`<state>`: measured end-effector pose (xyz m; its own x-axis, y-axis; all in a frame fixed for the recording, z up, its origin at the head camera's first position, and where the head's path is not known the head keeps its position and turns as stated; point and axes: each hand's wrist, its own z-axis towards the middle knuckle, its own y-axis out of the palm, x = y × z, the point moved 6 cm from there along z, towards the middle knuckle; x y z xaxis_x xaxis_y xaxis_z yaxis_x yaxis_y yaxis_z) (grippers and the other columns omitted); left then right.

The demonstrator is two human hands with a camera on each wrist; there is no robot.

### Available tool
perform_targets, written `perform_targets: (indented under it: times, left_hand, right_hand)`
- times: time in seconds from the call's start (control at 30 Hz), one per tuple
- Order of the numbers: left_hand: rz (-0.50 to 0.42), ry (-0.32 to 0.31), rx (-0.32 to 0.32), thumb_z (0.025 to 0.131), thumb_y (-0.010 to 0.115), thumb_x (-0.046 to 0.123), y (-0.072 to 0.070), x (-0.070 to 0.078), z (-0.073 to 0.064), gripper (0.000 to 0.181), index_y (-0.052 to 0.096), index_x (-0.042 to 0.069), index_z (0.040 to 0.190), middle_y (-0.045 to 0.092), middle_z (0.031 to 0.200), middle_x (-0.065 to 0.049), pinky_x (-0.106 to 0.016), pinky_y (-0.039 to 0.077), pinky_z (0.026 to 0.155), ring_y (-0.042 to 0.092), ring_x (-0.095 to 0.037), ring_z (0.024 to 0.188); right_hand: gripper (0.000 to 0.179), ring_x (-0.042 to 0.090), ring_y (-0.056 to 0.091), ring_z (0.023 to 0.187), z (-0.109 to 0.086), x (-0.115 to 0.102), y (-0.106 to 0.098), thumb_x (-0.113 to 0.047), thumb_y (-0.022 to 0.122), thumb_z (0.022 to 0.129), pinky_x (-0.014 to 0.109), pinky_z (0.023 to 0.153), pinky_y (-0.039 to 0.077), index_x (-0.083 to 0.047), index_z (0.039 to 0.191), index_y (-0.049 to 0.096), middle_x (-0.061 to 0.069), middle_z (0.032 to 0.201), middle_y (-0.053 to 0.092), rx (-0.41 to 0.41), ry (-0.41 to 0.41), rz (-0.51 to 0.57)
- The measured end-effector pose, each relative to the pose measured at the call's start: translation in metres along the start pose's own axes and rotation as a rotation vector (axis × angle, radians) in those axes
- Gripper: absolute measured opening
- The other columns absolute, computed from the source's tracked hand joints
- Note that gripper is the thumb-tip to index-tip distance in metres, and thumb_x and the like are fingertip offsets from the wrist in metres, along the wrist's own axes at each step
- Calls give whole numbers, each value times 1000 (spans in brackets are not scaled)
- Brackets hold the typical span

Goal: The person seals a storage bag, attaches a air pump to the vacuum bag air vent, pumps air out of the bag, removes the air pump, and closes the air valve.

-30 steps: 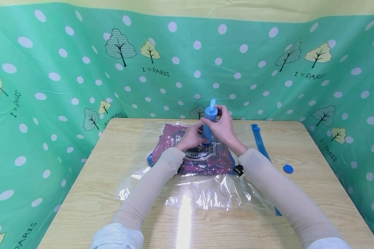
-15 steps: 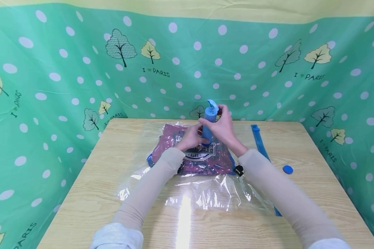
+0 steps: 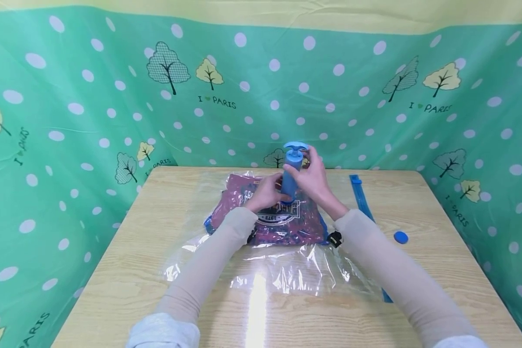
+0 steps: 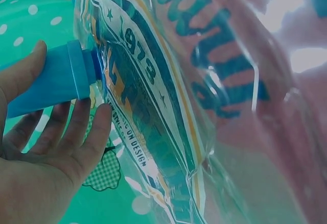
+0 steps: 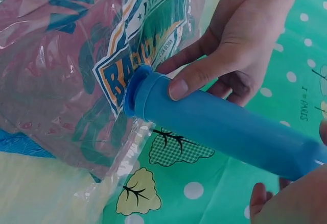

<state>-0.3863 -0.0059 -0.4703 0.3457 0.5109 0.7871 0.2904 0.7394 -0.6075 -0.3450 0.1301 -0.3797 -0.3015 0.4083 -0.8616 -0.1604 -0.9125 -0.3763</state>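
Note:
A blue hand pump (image 3: 289,186) stands upright, its base against a clear plastic storage bag (image 3: 282,275). A folded maroon garment (image 3: 228,208) with a printed badge lies inside the bag. My left hand (image 3: 265,192) grips the pump low down; in the right wrist view its thumb presses near the pump's collar (image 5: 149,97). Higher on the barrel, my right hand (image 3: 314,180) holds the pump just under its crosswise handle (image 3: 296,144). In the left wrist view the pump's narrow neck (image 4: 94,65) meets the bag beside the printed badge.
To the right of the bag lies a small round blue cap (image 3: 401,237). A long blue strip (image 3: 360,193) with a slider runs along the bag's right edge, partly hidden under my right sleeve. A dotted green curtain (image 3: 261,72) encloses the wooden table (image 3: 135,270).
The pump's handle has turned from pointing toward me to lying crosswise, left to right. Both hands keep their holds in nearly the same place.

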Motion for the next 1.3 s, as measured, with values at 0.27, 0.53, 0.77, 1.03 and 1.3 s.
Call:
perform_targets:
  times: [0.27,0.53,0.77,1.03,1.3]
  left_hand:
    - [9,-5,-4,88,88,12,0,1,-1,66,57,4,147,68,131,-14,-38,57,97,68,-28,114]
    - [7,-13,-9,89,87,12,0,2,-3,64,58,3,145,67,130,-15,-39,57,97,67,-29,114]
    - [-5,-6,-6,89,87,11,0,1,-2,64,58,5,145,67,133,-14,-39,56,99,67,-29,116]
    - [-9,-4,-9,88,88,12,0,0,-1,64,58,2,144,68,130,-14,-38,56,98,67,-29,114]
    - [-29,1,-2,88,87,10,-1,1,-1,66,57,4,147,66,134,-15,-40,56,99,67,-30,115]
  right_hand:
    - [67,34,54,123,-1,2,5,-27,84,93,48,101,50,1,141,47,19,134,55,32,16,-36]
    - [65,33,51,134,-2,-4,3,-11,78,96,50,105,46,0,150,44,21,144,56,-28,-28,19]
    - [70,30,53,118,-2,0,4,-30,87,90,45,96,48,-6,141,46,15,130,55,28,10,-8]
    - [61,32,55,121,0,-2,1,-18,81,95,49,97,49,0,145,52,18,131,60,-5,-25,-24]
    - [72,30,53,123,0,3,3,-33,85,91,48,104,46,-6,144,45,14,133,56,-35,35,-31]
